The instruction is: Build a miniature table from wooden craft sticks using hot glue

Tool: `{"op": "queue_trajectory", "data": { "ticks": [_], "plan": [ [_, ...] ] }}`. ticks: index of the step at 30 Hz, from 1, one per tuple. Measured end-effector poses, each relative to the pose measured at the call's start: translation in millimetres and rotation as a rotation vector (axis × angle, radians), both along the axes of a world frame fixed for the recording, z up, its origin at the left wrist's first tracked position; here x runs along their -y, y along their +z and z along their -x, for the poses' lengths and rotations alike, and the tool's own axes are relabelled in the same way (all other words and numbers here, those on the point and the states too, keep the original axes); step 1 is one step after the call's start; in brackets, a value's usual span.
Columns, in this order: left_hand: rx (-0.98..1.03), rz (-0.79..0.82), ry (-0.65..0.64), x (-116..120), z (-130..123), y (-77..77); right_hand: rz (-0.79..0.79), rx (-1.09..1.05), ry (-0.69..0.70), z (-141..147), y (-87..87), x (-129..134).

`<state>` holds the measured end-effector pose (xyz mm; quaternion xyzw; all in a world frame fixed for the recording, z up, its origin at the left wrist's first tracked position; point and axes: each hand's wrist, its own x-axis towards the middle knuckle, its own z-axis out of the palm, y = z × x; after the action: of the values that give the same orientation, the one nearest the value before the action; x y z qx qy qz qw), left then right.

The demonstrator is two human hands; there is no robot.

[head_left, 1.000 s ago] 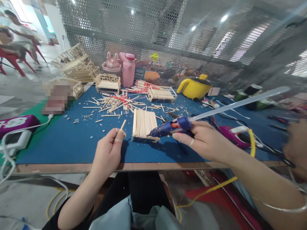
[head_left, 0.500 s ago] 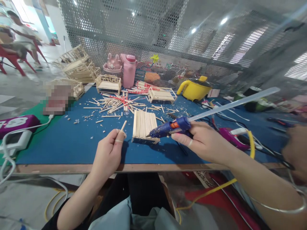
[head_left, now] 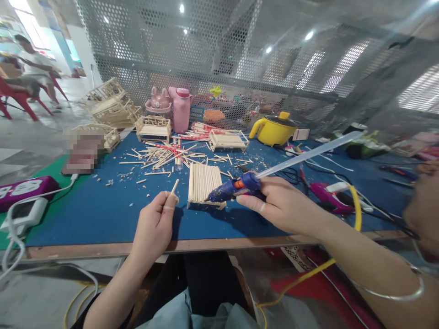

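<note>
My right hand point(head_left: 270, 198) is closed round a blue hot glue gun point(head_left: 236, 186), and a long translucent glue stick point(head_left: 308, 153) juts out of its back. The gun's nozzle is over the near edge of a small slatted wooden platform point(head_left: 205, 183); whether it touches cannot be told. Between the thumb and fingers of my left hand point(head_left: 159, 217) is a short wooden stick point(head_left: 174, 186), tilted up, just left of the platform. Loose wooden sticks point(head_left: 159, 155) are scattered behind, some with red ends.
Finished-looking miniature wooden benches point(head_left: 153, 128) stand at the back, beside a pink bottle point(head_left: 181, 109) and a yellow pot point(head_left: 274, 129). A phone point(head_left: 83, 153) and purple power strip point(head_left: 29, 186) lie left. Cables and a purple socket point(head_left: 329, 197) are at right, near another person's blurred arm point(head_left: 423, 210).
The glue gun's nozzle has shifted slightly left along the platform's near edge. My left hand keeps its grip on the short stick. The whole view has tilted slightly.
</note>
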<state>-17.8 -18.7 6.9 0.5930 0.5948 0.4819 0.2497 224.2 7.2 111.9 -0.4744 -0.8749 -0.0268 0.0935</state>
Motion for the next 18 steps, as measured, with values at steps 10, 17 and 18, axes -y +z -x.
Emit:
{"op": "queue_trajectory", "data": {
  "ticks": [10,17,18],
  "plan": [
    [0.013,0.030,0.006,-0.3,0.4,-3.7,0.083,-0.031,-0.109,-18.2,-1.6,6.7],
    [-0.001,0.032,0.004,0.4,-0.8,-1.6,0.048,-0.051,-0.115,-27.7,-1.4,10.5],
    [0.001,0.032,-0.001,0.4,-1.0,-1.5,0.045,-0.061,-0.103,-28.9,-1.9,10.9]
  ]
}}
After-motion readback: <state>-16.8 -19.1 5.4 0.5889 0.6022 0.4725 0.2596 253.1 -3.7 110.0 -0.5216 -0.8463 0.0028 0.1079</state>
